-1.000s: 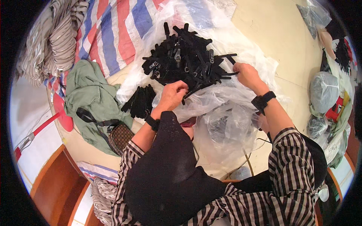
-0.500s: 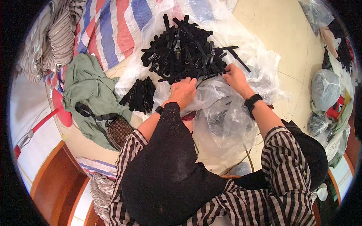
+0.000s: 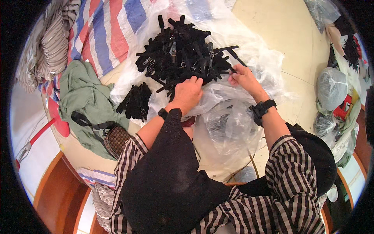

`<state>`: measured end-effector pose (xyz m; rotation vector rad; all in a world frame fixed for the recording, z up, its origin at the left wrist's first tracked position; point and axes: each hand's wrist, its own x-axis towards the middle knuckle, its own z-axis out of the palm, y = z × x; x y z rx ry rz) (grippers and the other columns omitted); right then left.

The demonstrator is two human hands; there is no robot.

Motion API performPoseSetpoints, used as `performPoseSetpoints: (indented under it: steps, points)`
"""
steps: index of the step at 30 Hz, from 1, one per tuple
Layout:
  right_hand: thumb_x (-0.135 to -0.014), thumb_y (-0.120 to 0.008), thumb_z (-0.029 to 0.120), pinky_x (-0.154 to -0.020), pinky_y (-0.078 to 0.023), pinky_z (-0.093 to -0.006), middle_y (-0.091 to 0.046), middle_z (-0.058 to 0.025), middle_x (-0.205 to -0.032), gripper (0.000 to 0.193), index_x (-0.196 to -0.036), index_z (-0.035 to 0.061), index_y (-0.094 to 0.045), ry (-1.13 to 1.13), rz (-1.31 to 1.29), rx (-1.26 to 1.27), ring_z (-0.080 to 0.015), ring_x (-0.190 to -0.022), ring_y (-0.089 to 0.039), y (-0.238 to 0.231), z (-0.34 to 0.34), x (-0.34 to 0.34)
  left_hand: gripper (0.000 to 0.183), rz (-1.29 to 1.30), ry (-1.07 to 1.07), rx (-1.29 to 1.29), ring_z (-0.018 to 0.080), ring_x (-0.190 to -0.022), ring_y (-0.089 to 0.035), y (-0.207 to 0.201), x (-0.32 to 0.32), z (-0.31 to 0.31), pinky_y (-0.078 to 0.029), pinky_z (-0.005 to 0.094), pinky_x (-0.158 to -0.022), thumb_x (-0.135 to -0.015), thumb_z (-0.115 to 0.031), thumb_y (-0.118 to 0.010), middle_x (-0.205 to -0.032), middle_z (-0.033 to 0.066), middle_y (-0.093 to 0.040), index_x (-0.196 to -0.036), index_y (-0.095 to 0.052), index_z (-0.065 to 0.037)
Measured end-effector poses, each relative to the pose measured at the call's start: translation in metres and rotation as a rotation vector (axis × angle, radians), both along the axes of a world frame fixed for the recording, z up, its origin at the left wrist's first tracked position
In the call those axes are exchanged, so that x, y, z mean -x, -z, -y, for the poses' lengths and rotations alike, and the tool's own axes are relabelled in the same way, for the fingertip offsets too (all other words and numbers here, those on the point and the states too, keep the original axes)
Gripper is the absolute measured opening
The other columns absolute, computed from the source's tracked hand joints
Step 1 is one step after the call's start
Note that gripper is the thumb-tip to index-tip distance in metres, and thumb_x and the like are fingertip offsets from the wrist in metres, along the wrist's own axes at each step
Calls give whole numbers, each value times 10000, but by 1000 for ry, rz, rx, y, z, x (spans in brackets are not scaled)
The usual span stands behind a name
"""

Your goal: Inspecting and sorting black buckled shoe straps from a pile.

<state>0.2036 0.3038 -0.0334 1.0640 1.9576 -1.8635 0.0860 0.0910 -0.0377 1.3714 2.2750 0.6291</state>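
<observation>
Handling: The heaped pile of narrow, matte black fabric straps is probably behaving as many light, pliable pieces rather than one solid load. The straps are looking soft along their length, with some ends standing out stiffly. The small silver metal buckles are likely adding a little weight and catching on neighbouring straps. Breakage is not appearing likely; tangling is. The thin, translucent white plastic sheet is lying beneath the pile and is probably sliding easily.

Grip point: Free strap ends are offering the best hold, between thumb and fingertips, clear of the buckles.

Position: The pile is lying ahead of both hands, on the sheet. The left hand is resting against the pile's near edge, fingers curling toward the straps; its fingertips are being hidden, so whether it is grasping a strap cannot be told. The right hand is sitting at the pile's right edge and appears to be pinching one dark strap end between thumb and fingers. A smaller fanned bundle of flat black strips is lying apart from the pile, left of the left hand.
</observation>
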Motion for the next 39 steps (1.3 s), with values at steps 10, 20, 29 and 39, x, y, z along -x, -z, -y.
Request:
performPoseSetpoints:
  steps: [10,20,29,39]
  points:
    - [-828,-465,107,-634,-431,-492,-580,-234,-794,149,-920,-9,-479,37,88,-890,-432,-694,-538,8,-10,2,92,-177,167,71,259,-734,-585,22,-2,-12,-487,367,-573,-682,-97,-589,-786,104,-526,-739,-529,-54]
    - [-762,-576,170,-765,-443,-431,-576,-140,-923,191,-898,40,-544,-348,270,-1125,-338,-914,-529,25,-16,11,90,-194,134,-41,273,-695,-570,15,2,-5,-479,385,-579,-724,-104,-559,-773,100,-531,-787,-523,-50]
    - [-818,-529,206,-579,-431,-374,-583,-146,-673,203,-782,7,-527,61,-34,-528,-307,-627,-565,13,-21,5,94,851,-433,-247,66,-507,-466,-15,18,-11,-388,217,-437,-888,-106,-450,-653,21,-535,-929,-492,-32]
    - [-767,-568,149,-596,-442,-419,-575,-170,-696,158,-865,32,-526,-80,-52,-897,-334,-684,-577,-12,-9,57,108,1139,-583,-188,28,-492,-379,-31,38,-23,-270,189,-431,-811,-111,-530,-611,-44,-457,-896,-555,-50]
